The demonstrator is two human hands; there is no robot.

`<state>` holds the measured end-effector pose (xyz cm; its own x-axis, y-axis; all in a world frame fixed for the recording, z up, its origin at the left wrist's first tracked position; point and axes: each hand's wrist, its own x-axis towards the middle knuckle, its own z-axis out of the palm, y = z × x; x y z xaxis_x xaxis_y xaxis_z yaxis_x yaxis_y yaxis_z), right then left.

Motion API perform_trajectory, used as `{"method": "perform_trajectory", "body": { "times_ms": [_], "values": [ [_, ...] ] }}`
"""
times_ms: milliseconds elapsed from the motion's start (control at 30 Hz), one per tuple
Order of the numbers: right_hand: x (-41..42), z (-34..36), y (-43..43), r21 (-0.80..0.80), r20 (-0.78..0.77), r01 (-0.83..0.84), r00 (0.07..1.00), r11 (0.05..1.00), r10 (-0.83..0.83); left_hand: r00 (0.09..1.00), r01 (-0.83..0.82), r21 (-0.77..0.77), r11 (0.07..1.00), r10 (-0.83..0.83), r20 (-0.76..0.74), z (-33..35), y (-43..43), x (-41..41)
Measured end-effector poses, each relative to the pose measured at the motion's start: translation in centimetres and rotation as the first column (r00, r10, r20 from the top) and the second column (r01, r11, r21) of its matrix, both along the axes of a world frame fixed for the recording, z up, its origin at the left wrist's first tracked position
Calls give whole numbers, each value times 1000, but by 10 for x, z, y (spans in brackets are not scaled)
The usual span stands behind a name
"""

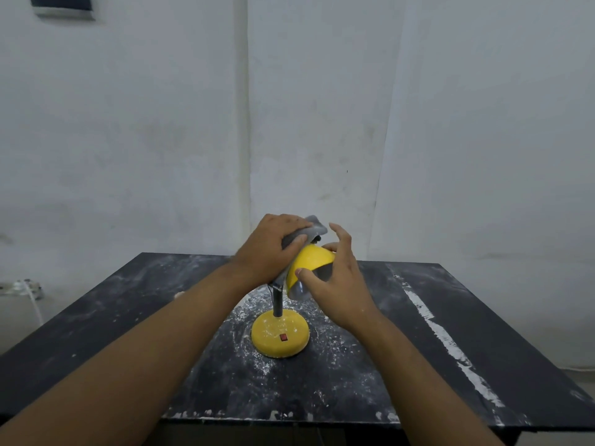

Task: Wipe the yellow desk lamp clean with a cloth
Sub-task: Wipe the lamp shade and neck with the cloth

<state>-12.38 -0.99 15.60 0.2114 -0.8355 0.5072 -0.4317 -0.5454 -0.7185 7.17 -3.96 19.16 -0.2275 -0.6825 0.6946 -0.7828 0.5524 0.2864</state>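
The left hand [272, 244] presses a soft grey cloth [314, 229] onto the yellow desk lamp [314, 257] shade. The right hand [335, 284], fingers spread, steadies the shade's rim. The lamp looks light and tippy, so it is best braced at the shade.

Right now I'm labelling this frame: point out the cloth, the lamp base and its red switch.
grey cloth [314, 227], head view, bunched top fold.
lamp base [279, 337], head view, dusty yellow top.
red switch [283, 337], head view, its face.

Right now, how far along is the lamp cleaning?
Midway, it seems. The yellow shade looks clean where it shows. In hand: the left hand presses the grey cloth against the shade's top while the right hand steadies its rim. Left: the lamp base is speckled with white powder around its red switch, and the black table is dusty too.
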Motion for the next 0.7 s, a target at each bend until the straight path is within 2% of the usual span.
{"method": "perform_trajectory", "body": {
  "times_ms": [133, 267, 467, 567, 633, 700],
  "values": [
    [2, 3, 0, -6, -13, -13, 1000, 1000, 13, 998, -56, 125, 991, 58, -15, 22, -9, -5],
    [2, 4, 0, 2, -26, -7, 1000, 1000, 7, 977, -112, 367, 924, 170, -129, 32, -22, -6],
    [0, 2, 2, 15, -32, 2, 999, 1000, -1, 892, -54, 532, 845, 281, -355, 18, -21, 7],
    [0, 2, 2, 12, -27, -6, 1000, 1000, 6, 816, 15, 499, 867, 277, -507, 3, -14, 14],
    [0, 3, 3, 6, -32, -8, 999, 1000, 8, 752, 72, 364, 929, 189, -631, 1, -4, 10],
    [1, 3, 3, -4, -40, -5, 999, 1000, 5, 757, 115, 241, 964, 72, -650, -1, 4, 4]
  ]
}}
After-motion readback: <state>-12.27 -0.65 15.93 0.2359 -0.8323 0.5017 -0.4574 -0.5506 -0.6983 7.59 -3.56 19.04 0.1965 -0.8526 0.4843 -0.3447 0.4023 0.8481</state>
